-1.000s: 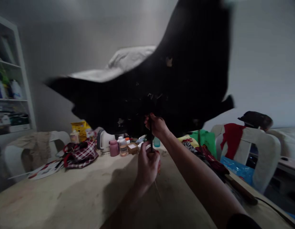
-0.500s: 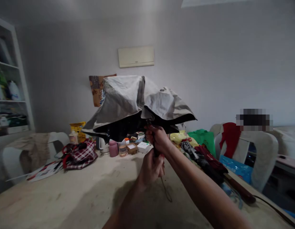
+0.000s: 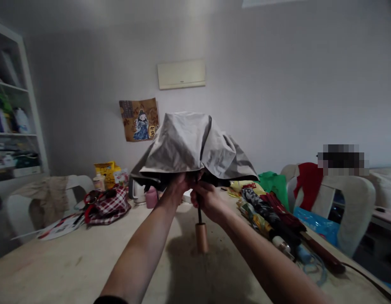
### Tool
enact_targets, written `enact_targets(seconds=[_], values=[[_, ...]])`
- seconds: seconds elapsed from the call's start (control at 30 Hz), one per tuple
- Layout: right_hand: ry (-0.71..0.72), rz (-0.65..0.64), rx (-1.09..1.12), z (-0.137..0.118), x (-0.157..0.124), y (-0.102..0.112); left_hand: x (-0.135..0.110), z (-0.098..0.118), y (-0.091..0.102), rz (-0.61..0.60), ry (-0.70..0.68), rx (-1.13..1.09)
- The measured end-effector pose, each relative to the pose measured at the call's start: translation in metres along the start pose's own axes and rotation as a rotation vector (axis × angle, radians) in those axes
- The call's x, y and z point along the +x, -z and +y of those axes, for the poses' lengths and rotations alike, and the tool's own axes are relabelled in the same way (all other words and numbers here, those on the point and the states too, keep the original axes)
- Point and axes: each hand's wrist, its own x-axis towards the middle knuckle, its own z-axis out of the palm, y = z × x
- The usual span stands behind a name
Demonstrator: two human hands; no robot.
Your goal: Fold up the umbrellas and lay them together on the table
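A partly folded umbrella (image 3: 185, 143), silver outside and dark underneath, is held upright over the table. Its thin dark shaft (image 3: 199, 211) runs down to a copper-brown handle (image 3: 201, 237), which no hand is touching. My right hand (image 3: 209, 199) is closed around the shaft below the canopy's edge. Just under the canopy, my left hand (image 3: 182, 184) is closed at the upper shaft beside the right one; the fabric hides part of its fingers.
On the table (image 3: 135, 253), a plaid bag (image 3: 108, 207) lies left. A pink container (image 3: 151, 197) stands behind the umbrella. Several folded umbrellas (image 3: 261, 211) lie right, near a brown wooden handle (image 3: 323, 253). Chairs (image 3: 356, 202) flank the table; a blurred head shows at right.
My left hand has left the handle and moved up under the canopy. My right hand sits slightly lower. The canopy has drawn in narrower and sunk, uncovering the wall picture.
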Motion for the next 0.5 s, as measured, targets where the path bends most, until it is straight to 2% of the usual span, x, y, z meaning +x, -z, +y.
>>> enact_targets(seconds=[0.13, 0.2, 0.27, 0.37, 0.5], values=[[-0.081, -0.055, -0.187, 0.011, -0.031, 0.004, 0.007, 0.009, 0.000, 0.014, -0.075, -0.054], [-0.133, -0.017, -0.187, 0.014, -0.044, 0.004, 0.006, 0.014, -0.001, -0.025, -0.104, -0.078], [-0.117, 0.031, -0.192, 0.016, -0.051, 0.003, 0.001, 0.014, -0.004, -0.072, -0.109, -0.087], [-0.055, 0.018, -0.185, 0.017, -0.056, 0.003, -0.009, 0.008, -0.010, -0.083, -0.085, -0.050], [-0.110, -0.070, -0.187, 0.021, -0.064, 0.010, -0.018, -0.004, -0.011, -0.052, -0.138, -0.003]])
